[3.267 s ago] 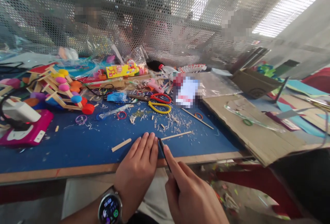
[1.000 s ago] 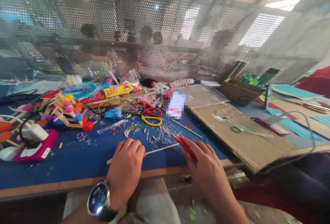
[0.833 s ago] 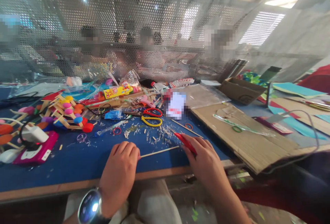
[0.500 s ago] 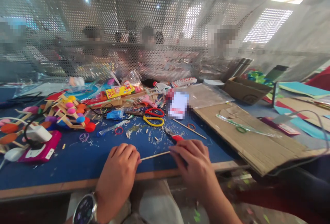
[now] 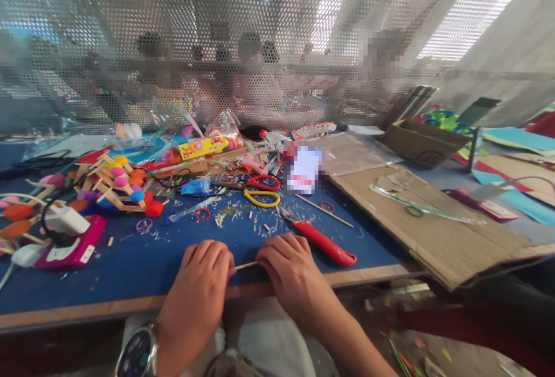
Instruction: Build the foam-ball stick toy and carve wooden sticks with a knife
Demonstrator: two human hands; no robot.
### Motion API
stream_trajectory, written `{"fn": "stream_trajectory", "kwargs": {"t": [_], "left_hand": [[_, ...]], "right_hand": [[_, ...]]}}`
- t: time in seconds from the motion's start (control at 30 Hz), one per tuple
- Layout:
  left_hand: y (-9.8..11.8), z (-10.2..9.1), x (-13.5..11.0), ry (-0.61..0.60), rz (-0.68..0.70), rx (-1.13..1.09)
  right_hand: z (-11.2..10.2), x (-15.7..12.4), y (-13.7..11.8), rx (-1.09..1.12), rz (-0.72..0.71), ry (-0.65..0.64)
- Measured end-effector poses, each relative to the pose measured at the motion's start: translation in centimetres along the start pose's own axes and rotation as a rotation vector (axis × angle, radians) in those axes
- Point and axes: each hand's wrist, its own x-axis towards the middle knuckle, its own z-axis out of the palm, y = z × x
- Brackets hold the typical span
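Observation:
Between my two hands a thin wooden stick (image 5: 245, 265) lies nearly level, just above the front edge of the blue table (image 5: 143, 278). My left hand (image 5: 202, 278) has its fingers closed on the stick's left end. My right hand (image 5: 290, 270) grips the stick a short way to the right, its fingers covering the rest of that end. Just beyond the right hand lies a red-handled cutting tool (image 5: 327, 243), perhaps pliers. Past it are yellow-handled scissors (image 5: 262, 198), red-handled scissors (image 5: 263, 183) and another thin stick (image 5: 325, 210).
Left, wooden pieces with coloured pads (image 5: 117, 183) pile up beside a pink power strip (image 5: 71, 244). A cardboard sheet (image 5: 433, 226) covers the right side, with a cardboard box (image 5: 427, 143) behind. A lit phone (image 5: 303, 170) lies mid-table. A perforated metal screen (image 5: 277, 76) stands behind; people show through it.
My right hand has slid left along the stick, closer to my left hand, uncovering the red handle. The visible length of stick between my hands is shorter.

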Motion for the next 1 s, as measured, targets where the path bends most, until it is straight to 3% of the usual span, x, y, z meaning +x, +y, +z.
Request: {"fn": "stream_trajectory", "kwargs": {"t": [0.23,0.53,0.73,1.0], "left_hand": [[0.0,-1.1,0.1,-0.027,0.115,-0.031],[-1.4,-1.6,1.1,-0.153,0.162,0.007],[-2.1,-1.0,0.5,-0.157,0.154,0.047],[-3.0,-1.5,0.6,-0.145,0.306,-0.044]], "right_hand": [[-0.2,0.3,-1.1,0.012,-0.066,0.023],[0.1,1.8,-1.1,-0.167,-0.189,-0.096],[1.3,1.8,-1.3,-0.158,-0.212,-0.058],[1.5,1.6,-1.3,-0.085,-0.259,-0.013]]}}
